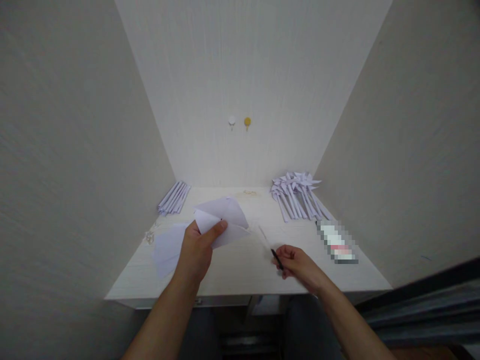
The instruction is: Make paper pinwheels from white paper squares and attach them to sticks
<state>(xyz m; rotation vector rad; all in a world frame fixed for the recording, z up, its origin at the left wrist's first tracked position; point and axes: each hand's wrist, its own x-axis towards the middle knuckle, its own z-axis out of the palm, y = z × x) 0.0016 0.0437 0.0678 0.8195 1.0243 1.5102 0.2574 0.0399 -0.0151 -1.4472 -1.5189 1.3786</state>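
In my left hand (200,250) is a folded sheet of white paper (230,210), raised over the table. My thumb presses on its folded part, next to a small dark dot. The fingers beneath the paper are hidden. My right hand (294,262) is closed around a slim pen-like tool (277,259) with a black part in the grip and a thin pale shaft. The shaft points up and left toward the paper, without touching it. Flat white paper sheets (167,250) lie on the table beside my left hand.
Rolled paper sticks (175,197) lie at the back left of the white table (240,275). Several paper pinwheels on sticks (296,192) are piled at the back right. A pixelated phone-like object (337,242) lies at right. Walls enclose three sides, with two hooks (247,121) behind.
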